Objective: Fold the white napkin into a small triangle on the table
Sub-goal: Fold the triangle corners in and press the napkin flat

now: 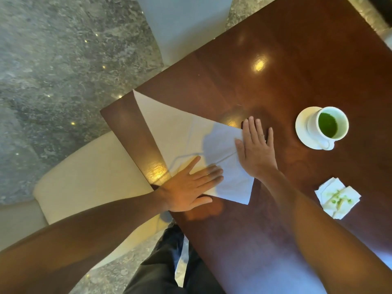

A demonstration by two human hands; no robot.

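The white napkin (180,134) lies flat on the dark wooden table (275,71), folded into a large triangle. Its long point reaches toward the table's left corner and its near corner sits close to the table's front edge. My left hand (191,185) presses flat on the napkin's near-left edge, fingers spread and pointing right. My right hand (256,149) lies flat with fingers apart on the napkin's right edge, partly on the bare wood. Neither hand grips anything.
A white cup of green liquid (327,125) stands on a saucer (301,132) at the right. A crumpled green-stained tissue (337,198) lies near the right front. Cream chairs (91,179) sit beside the table's left edge, over a marble floor.
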